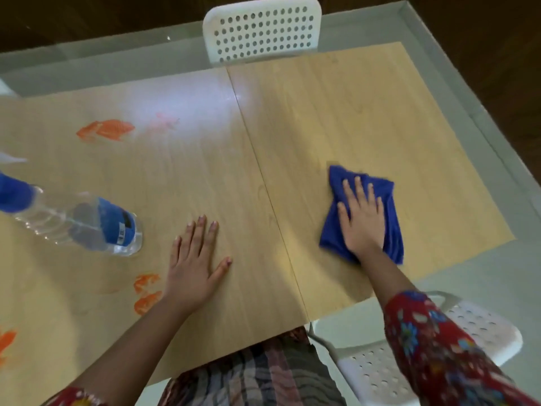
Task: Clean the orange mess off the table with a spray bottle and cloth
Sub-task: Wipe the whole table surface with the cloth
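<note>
Bench (205, 177) is showing orange smears (105, 131) leftward. Left hand (193, 268) is resting spread; right hand (363, 221), flat, is pressing the cloth (392, 235), likely needing to wipe leftward next.

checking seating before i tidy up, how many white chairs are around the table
2. The far chair stands across the table, opposite the person. The near chair is by its near right corner. Others may be out of frame.
</note>
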